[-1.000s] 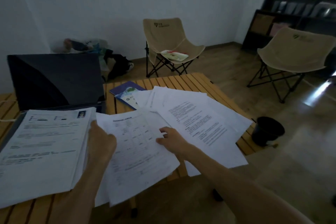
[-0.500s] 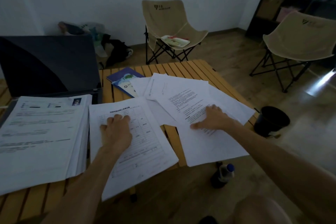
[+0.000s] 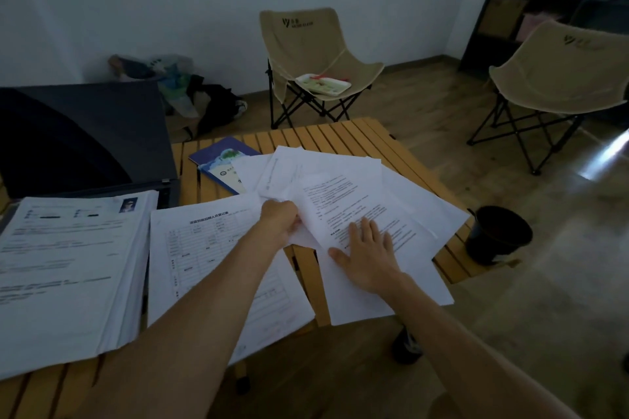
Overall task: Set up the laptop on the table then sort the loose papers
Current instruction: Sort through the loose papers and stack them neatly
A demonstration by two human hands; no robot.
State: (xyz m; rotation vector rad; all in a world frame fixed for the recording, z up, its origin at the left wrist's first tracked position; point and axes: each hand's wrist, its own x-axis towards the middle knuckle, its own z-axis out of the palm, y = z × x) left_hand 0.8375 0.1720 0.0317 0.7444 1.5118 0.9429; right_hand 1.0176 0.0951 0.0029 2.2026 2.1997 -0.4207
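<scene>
Left hand (image 3: 279, 218) now grips the text sheet's (image 3: 360, 214) edge (long axis seemingly away-left); right hand (image 3: 369, 253) presses flat.

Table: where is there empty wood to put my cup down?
Bare slats show at the far edge of the table, beyond the loose papers and right of the blue booklet. A thin strip lies between the laptop and the booklet. The near side is crowded with paper.

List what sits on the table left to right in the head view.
thick paper stack → form sheet → left hand gripping a sheet's edge → right hand flat on the printed sheet → black bucket just off the table's right edge.
</scene>
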